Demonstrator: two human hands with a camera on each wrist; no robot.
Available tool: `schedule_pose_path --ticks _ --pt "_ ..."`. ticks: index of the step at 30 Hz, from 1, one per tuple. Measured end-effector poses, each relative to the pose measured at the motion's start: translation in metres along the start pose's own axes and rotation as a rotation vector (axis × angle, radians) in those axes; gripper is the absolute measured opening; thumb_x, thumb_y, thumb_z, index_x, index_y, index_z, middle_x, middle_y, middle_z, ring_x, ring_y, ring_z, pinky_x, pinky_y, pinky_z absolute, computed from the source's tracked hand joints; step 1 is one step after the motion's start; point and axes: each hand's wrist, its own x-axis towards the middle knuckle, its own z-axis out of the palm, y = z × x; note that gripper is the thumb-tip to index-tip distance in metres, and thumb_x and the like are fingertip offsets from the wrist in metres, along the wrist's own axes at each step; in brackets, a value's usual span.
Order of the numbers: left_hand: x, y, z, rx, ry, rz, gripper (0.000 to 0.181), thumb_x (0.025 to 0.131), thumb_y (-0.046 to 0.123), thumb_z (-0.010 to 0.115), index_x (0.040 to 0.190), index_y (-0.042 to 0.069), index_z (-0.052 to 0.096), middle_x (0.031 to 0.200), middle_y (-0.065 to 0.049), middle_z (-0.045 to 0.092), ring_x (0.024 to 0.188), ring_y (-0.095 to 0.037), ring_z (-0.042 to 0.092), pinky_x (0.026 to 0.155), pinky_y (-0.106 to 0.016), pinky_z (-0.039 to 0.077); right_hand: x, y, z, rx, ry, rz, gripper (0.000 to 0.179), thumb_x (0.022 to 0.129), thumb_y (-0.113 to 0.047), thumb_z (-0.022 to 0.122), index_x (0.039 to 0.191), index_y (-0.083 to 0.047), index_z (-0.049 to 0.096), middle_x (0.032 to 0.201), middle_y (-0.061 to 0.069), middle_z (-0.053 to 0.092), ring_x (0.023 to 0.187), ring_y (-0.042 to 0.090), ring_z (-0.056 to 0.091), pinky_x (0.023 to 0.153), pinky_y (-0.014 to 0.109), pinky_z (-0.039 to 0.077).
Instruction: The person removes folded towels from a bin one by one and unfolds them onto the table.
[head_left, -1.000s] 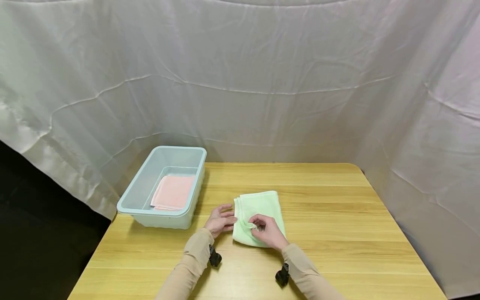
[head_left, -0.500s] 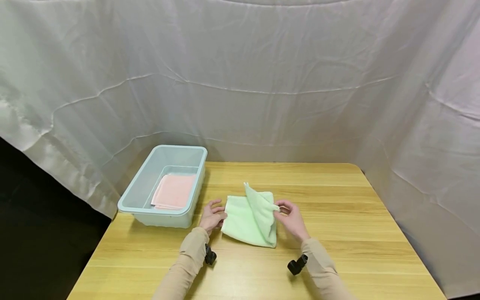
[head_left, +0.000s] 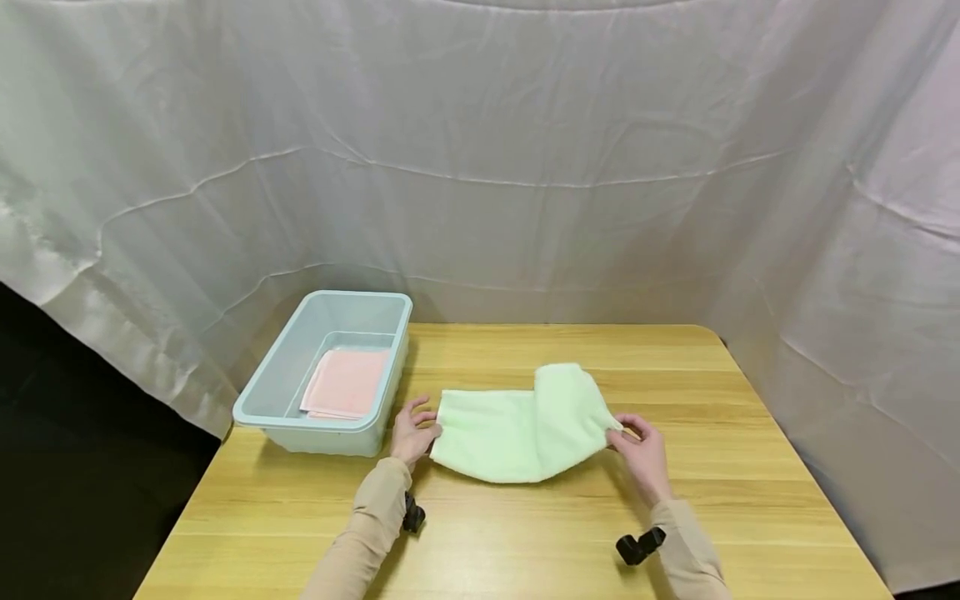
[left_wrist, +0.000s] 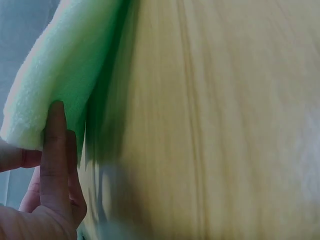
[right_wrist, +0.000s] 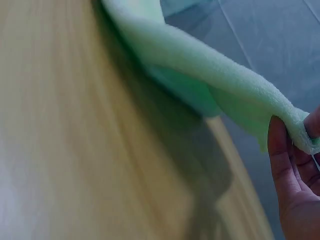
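Booth-like space: grey curtains, table

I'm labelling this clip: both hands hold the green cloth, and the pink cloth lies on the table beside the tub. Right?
No: the head view shows the pink cloth inside the tub. The left hand and right hand hold the green cloth.

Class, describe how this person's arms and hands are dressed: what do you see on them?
Plain beige sleeves, the left sleeve and the right sleeve, reach about the wrists and show light creases. Each wrist bears a small black device, left and right. The left hand and right hand wear no gloves.
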Motion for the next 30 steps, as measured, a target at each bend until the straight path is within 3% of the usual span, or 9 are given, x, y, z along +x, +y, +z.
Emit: schedule_pose_path --ticks 5,10,13,16,20,23,25,28,30 --pt "0.000 0.001 -0.003 0.004 0.006 0.009 0.063 0.083 -0.012 0.060 0.143 -0.005 0.044 0.118 -0.034 0.065 0.098 -0.033 0.065 0.061 -0.024 0.047 -0.007 0.011 -0.017 -0.136 0.067 0.068 0.025 0.085 0.008 0.059 0.110 0.006 0.061 0.095 -0.006 0.062 0.076 -0.001 0.063 0.069 0.019 0.058" --pt "0.000 0.000 -0.004 0.031 0.003 0.019 0.063 0.083 -0.012 0.060 0.143 -0.005 0.045 0.119 -0.034 0.065 0.107 -0.040 0.065 0.067 -0.024 0.049 -0.013 0.022 -0.026 -0.161 0.030 0.144 0.031 0.087 0.008 0.057 0.118 0.012 0.053 0.078 -0.006 0.063 0.061 0.006 0.063 0.059 0.024 0.059" --pt "0.001 -0.002 -0.004 0.058 0.005 0.025 0.062 0.083 -0.011 0.060 0.143 -0.005 0.045 0.119 -0.034 0.065 0.112 -0.043 0.063 0.071 -0.025 0.051 -0.015 0.026 -0.029 -0.174 0.012 0.174 0.034 0.089 0.005 0.058 0.121 0.009 0.048 0.071 -0.008 0.057 0.051 0.006 0.055 0.050 0.022 0.050" --pt "0.002 -0.003 -0.003 0.105 0.002 0.024 0.061 0.084 -0.009 0.061 0.143 -0.004 0.045 0.120 -0.033 0.066 0.113 -0.043 0.063 0.075 -0.029 0.054 -0.016 0.028 -0.031 -0.222 0.041 0.151 0.034 0.090 0.000 0.061 0.120 0.006 0.047 0.069 -0.010 0.050 0.048 0.004 0.045 0.047 0.020 0.042" --pt "0.001 -0.002 0.000 0.187 0.015 0.019 0.061 0.084 -0.005 0.062 0.143 -0.002 0.046 0.122 -0.029 0.066 0.110 -0.041 0.065 0.078 -0.033 0.056 -0.017 0.024 -0.026 -0.289 0.117 0.063 0.030 0.092 -0.006 0.065 0.117 0.003 0.052 0.069 -0.010 0.048 0.047 0.003 0.045 0.046 0.022 0.045" --pt "0.000 0.000 0.002 0.245 0.039 0.058 0.059 0.084 -0.005 0.063 0.141 -0.003 0.048 0.123 -0.027 0.063 0.101 -0.037 0.066 0.077 -0.034 0.054 -0.018 0.018 -0.017 -0.337 0.138 -0.006 0.028 0.091 -0.009 0.067 0.116 0.002 0.058 0.070 -0.009 0.053 0.049 0.003 0.049 0.051 0.021 0.046" --pt "-0.001 0.002 0.004 0.275 0.044 0.098 0.057 0.085 -0.005 0.064 0.139 -0.004 0.049 0.123 -0.025 0.060 0.097 -0.032 0.063 0.076 -0.032 0.051 -0.019 0.015 -0.009 -0.348 0.109 -0.027 0.028 0.091 -0.009 0.066 0.117 0.001 0.060 0.072 -0.007 0.059 0.049 0.004 0.052 0.052 0.021 0.048" --pt "-0.002 0.003 0.007 0.272 -0.001 0.197 0.054 0.087 -0.006 0.064 0.138 -0.009 0.048 0.123 -0.027 0.056 0.097 -0.034 0.054 0.080 -0.037 0.047 -0.020 0.010 0.006 -0.332 0.034 -0.024 0.032 0.090 -0.006 0.065 0.121 0.001 0.060 0.076 0.003 0.069 0.052 0.008 0.060 0.054 0.024 0.051" --pt "-0.002 0.004 0.009 0.241 -0.059 0.248 0.053 0.088 -0.007 0.063 0.138 -0.010 0.047 0.123 -0.029 0.056 0.104 -0.038 0.054 0.089 -0.043 0.049 -0.019 0.008 0.015 -0.318 -0.031 -0.010 0.035 0.091 -0.005 0.065 0.124 0.001 0.059 0.081 0.011 0.072 0.054 0.013 0.063 0.054 0.027 0.054"
